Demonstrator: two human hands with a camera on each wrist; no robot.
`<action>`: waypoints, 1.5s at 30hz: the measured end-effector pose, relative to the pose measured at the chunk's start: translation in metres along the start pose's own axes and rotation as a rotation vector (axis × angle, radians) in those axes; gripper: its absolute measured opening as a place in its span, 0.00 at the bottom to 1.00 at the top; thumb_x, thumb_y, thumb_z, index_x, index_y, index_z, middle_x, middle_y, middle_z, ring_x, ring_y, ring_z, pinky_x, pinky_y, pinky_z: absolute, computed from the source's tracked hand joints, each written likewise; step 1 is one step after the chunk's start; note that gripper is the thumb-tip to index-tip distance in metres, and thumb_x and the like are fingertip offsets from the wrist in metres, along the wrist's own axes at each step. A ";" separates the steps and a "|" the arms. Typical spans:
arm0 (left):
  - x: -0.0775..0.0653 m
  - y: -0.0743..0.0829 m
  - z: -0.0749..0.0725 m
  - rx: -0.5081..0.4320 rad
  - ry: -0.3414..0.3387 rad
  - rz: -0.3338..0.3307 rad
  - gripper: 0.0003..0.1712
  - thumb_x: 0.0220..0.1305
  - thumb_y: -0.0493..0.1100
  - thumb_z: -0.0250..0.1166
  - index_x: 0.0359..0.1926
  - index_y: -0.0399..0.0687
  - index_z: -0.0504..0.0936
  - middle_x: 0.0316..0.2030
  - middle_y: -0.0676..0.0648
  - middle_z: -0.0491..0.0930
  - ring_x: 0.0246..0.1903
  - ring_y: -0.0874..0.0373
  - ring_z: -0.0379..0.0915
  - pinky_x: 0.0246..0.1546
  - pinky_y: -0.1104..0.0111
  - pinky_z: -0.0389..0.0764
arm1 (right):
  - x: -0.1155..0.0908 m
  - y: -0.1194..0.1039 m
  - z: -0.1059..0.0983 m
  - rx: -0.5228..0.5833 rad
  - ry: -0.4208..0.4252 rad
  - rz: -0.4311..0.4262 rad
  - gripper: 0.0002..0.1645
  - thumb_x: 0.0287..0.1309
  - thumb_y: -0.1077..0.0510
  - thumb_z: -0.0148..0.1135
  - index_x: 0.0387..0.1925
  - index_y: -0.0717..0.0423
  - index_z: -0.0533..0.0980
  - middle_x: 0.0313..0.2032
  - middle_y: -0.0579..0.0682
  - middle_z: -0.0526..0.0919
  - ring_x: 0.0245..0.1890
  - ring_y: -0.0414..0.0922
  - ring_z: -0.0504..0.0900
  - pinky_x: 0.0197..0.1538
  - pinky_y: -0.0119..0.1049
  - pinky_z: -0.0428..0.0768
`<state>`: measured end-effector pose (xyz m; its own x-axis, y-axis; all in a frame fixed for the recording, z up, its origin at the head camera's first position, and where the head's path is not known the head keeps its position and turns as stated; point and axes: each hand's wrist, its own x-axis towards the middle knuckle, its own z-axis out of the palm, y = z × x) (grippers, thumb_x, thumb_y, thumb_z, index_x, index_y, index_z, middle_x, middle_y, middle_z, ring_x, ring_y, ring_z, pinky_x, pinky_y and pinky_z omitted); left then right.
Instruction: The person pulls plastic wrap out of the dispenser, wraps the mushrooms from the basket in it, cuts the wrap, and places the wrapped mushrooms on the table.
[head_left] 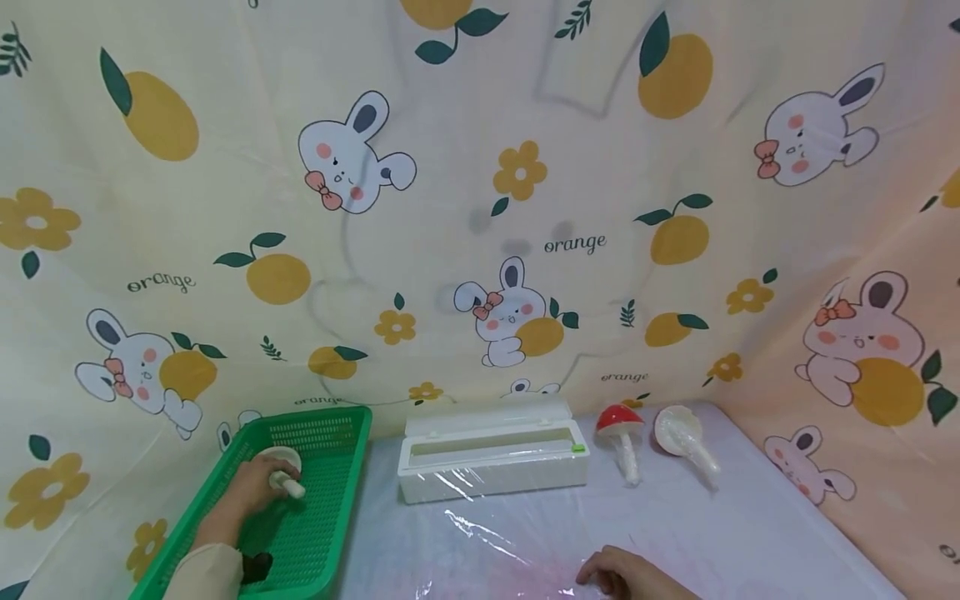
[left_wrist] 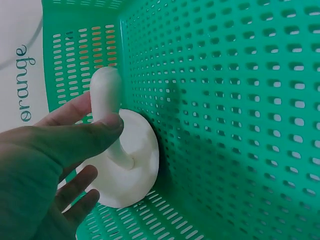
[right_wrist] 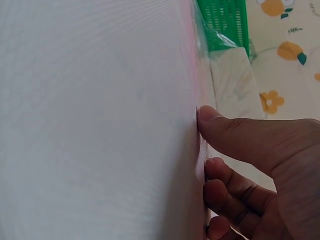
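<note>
In the head view my left hand (head_left: 251, 487) reaches into a green basket (head_left: 358, 492). It pinches the white stem of a toy mushroom (left_wrist: 136, 182) between thumb and forefinger; the mushroom's pale underside faces up, the stem pointing upward. The other fingers are spread beside the cap. My right hand (head_left: 626, 573) rests at the table's front, fingers loosely bent, thumb and fingertips touching the surface at the clear plastic film (head_left: 487, 542). That film stretches over the table from a long white box (head_left: 495, 479) with its lid raised. Whether the right fingers hold the film's edge is unclear.
Right of the box lie a red-capped toy mushroom (head_left: 619, 421) and another mushroom (head_left: 678, 429), both with shiny film round them. A dark object (head_left: 257, 568) is in the basket by my left sleeve. Behind hangs a printed cloth (head_left: 450, 208) with rabbits and oranges.
</note>
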<state>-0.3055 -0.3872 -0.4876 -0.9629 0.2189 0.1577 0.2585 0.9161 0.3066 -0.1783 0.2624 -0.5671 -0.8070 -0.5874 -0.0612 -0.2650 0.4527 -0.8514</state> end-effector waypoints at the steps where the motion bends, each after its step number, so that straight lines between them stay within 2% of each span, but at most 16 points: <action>1: -0.001 0.000 0.000 0.002 -0.001 -0.004 0.15 0.52 0.29 0.81 0.41 0.46 0.92 0.47 0.34 0.86 0.50 0.28 0.78 0.54 0.29 0.72 | 0.000 0.000 0.000 -0.003 -0.002 -0.008 0.19 0.66 0.51 0.76 0.55 0.50 0.83 0.36 0.44 0.77 0.34 0.35 0.75 0.38 0.25 0.74; 6: -0.003 -0.001 -0.002 -0.006 -0.038 -0.060 0.15 0.54 0.29 0.80 0.41 0.47 0.93 0.49 0.33 0.86 0.54 0.26 0.76 0.58 0.26 0.69 | 0.002 0.001 0.000 0.021 -0.016 0.003 0.18 0.67 0.53 0.75 0.55 0.50 0.83 0.37 0.45 0.76 0.35 0.36 0.75 0.39 0.26 0.74; 10: -0.003 0.000 -0.003 -0.078 -0.045 -0.101 0.12 0.59 0.30 0.78 0.43 0.46 0.91 0.51 0.33 0.85 0.54 0.29 0.78 0.56 0.30 0.73 | 0.003 -0.001 0.000 0.027 -0.021 -0.004 0.18 0.67 0.53 0.75 0.55 0.51 0.83 0.37 0.45 0.76 0.35 0.36 0.75 0.39 0.26 0.73; 14: -0.005 0.004 -0.006 -0.174 -0.064 -0.154 0.10 0.68 0.37 0.74 0.49 0.43 0.89 0.54 0.31 0.84 0.54 0.33 0.79 0.54 0.36 0.78 | 0.003 -0.002 0.000 0.019 -0.016 0.008 0.19 0.66 0.50 0.77 0.55 0.48 0.84 0.37 0.45 0.77 0.35 0.36 0.76 0.39 0.26 0.74; 19: -0.008 0.009 -0.010 -0.249 -0.080 -0.159 0.16 0.73 0.44 0.72 0.55 0.39 0.86 0.56 0.32 0.84 0.58 0.30 0.78 0.54 0.38 0.80 | 0.003 -0.003 0.001 0.009 -0.011 0.020 0.19 0.65 0.49 0.77 0.54 0.47 0.84 0.37 0.46 0.77 0.35 0.37 0.76 0.40 0.25 0.74; 24: -0.007 0.015 -0.012 -0.291 -0.064 -0.175 0.19 0.74 0.46 0.70 0.59 0.39 0.85 0.55 0.35 0.86 0.57 0.34 0.81 0.53 0.41 0.82 | 0.003 -0.003 0.001 0.018 -0.009 0.033 0.19 0.65 0.50 0.77 0.55 0.47 0.84 0.37 0.47 0.78 0.35 0.37 0.77 0.40 0.25 0.75; 28: -0.006 0.022 -0.013 -0.314 -0.033 -0.140 0.20 0.75 0.45 0.70 0.60 0.39 0.85 0.55 0.36 0.87 0.56 0.37 0.83 0.52 0.44 0.84 | 0.003 -0.004 0.002 0.022 -0.009 0.048 0.19 0.65 0.50 0.78 0.55 0.47 0.84 0.37 0.47 0.78 0.35 0.38 0.77 0.40 0.24 0.75; 31: -0.006 0.031 -0.016 -0.319 -0.009 -0.110 0.20 0.76 0.47 0.69 0.61 0.40 0.85 0.56 0.36 0.87 0.55 0.37 0.84 0.49 0.46 0.85 | 0.003 -0.004 0.002 0.023 -0.009 0.048 0.20 0.64 0.50 0.78 0.55 0.47 0.84 0.37 0.47 0.78 0.35 0.38 0.77 0.40 0.24 0.75; 36: -0.008 0.052 -0.024 -0.364 0.057 -0.104 0.22 0.78 0.51 0.67 0.64 0.45 0.85 0.58 0.39 0.86 0.56 0.39 0.83 0.50 0.47 0.85 | 0.004 -0.002 0.002 0.021 -0.017 0.027 0.19 0.66 0.50 0.76 0.55 0.49 0.83 0.37 0.46 0.77 0.35 0.36 0.76 0.39 0.25 0.74; 42: -0.011 0.088 -0.037 -0.448 0.135 -0.098 0.22 0.78 0.53 0.67 0.66 0.50 0.84 0.59 0.41 0.86 0.59 0.41 0.83 0.52 0.48 0.85 | 0.003 0.000 0.000 0.013 -0.016 0.019 0.18 0.67 0.52 0.76 0.55 0.51 0.83 0.37 0.46 0.76 0.34 0.35 0.75 0.38 0.26 0.73; 45: -0.013 0.109 -0.040 -0.474 0.152 -0.083 0.22 0.77 0.53 0.68 0.65 0.51 0.85 0.59 0.43 0.87 0.58 0.42 0.83 0.51 0.51 0.85 | 0.003 0.001 -0.001 0.015 -0.021 0.004 0.18 0.67 0.54 0.75 0.55 0.53 0.83 0.37 0.46 0.76 0.34 0.35 0.74 0.37 0.27 0.72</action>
<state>-0.2620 -0.3031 -0.4183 -0.9686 0.0683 0.2390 0.2225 0.6672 0.7109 -0.1810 0.2617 -0.5679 -0.7970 -0.5994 -0.0751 -0.2540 0.4453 -0.8586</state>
